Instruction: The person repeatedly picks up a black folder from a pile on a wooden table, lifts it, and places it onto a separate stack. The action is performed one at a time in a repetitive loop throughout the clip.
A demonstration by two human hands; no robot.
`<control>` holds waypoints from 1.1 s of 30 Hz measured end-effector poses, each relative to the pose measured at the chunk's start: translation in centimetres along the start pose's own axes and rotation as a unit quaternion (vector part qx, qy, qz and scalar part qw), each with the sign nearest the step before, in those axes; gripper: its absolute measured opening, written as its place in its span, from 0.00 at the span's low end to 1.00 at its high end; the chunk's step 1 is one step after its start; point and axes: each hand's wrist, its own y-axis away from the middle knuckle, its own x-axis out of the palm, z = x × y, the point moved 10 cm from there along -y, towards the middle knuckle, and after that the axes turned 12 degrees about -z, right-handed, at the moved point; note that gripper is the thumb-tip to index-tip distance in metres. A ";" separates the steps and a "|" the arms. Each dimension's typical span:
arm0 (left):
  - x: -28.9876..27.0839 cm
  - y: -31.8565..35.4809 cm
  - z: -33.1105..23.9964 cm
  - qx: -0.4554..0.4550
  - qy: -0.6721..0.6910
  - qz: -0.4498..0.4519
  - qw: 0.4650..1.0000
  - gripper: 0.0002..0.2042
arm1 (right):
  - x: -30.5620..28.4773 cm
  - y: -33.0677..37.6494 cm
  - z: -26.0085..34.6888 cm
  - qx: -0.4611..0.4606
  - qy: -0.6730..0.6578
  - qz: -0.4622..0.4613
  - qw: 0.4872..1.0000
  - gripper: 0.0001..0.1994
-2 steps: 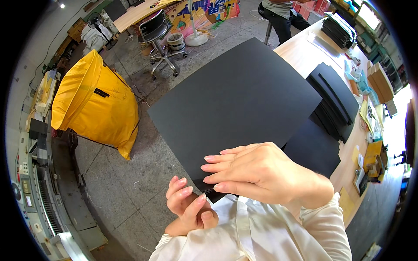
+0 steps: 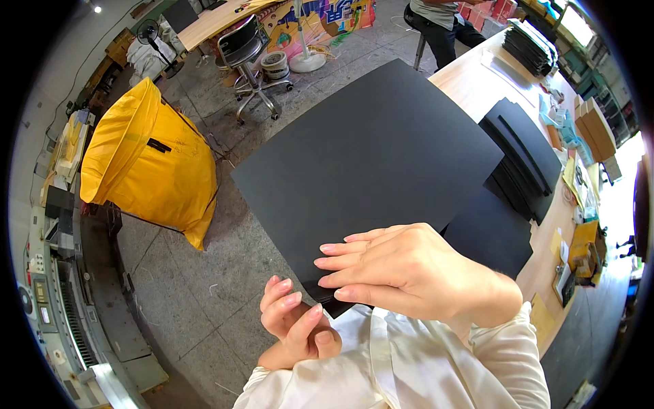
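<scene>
A large black sheet [image 2: 375,150], card-like and matt, stretches out in front of me, its near corner close to my body. My right hand [image 2: 409,273] lies flat over that near corner, fingers extended to the left and slightly spread. Just left of the corner is my left hand [image 2: 296,324], palm turned up, with its fingers loosely curled and apart. Nothing shows between those fingers, and I cannot tell whether they touch the sheet's edge. Under the corner, dark layered edges [image 2: 334,305] peek out. More black sheets [image 2: 494,232] lie partly beneath the large one on the right.
A light wooden table [image 2: 470,61] runs along the right, bearing black pieces [image 2: 521,143], a black stack [image 2: 529,46] and cardboard boxes [image 2: 594,129]. On the left stands a big yellow bag [image 2: 157,163]. Farther off are a swivel chair [image 2: 244,51], a bucket [image 2: 275,65] and a seated person [image 2: 443,27].
</scene>
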 end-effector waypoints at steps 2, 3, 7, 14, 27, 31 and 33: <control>0.1 -0.1 0.0 -0.003 -0.002 0.009 1.000 0.20 | 0.0 0.0 0.0 -0.002 0.003 -0.003 1.000 0.11; 0.1 -0.1 0.0 -0.005 -0.002 0.010 1.000 0.20 | -0.1 0.0 0.1 -0.002 0.005 -0.005 1.000 0.11; 0.1 -0.1 0.1 -0.008 0.001 0.004 1.000 0.20 | -0.1 0.1 0.0 -0.004 0.004 -0.006 1.000 0.11; -0.8 0.2 0.7 -0.062 -0.017 -0.076 0.995 0.16 | 0.0 0.0 0.0 -0.007 0.007 0.002 1.000 0.12; -0.8 0.1 0.5 -0.047 -0.016 -0.092 0.995 0.15 | 0.0 0.2 -0.1 -0.004 0.008 0.001 1.000 0.12; -0.9 0.2 0.5 -0.051 -0.017 -0.097 0.994 0.15 | 0.0 0.2 -0.1 -0.003 0.006 0.001 1.000 0.12; -0.9 0.3 0.5 -0.052 -0.016 -0.100 0.994 0.15 | 0.0 0.2 -0.1 -0.004 0.006 0.001 1.000 0.12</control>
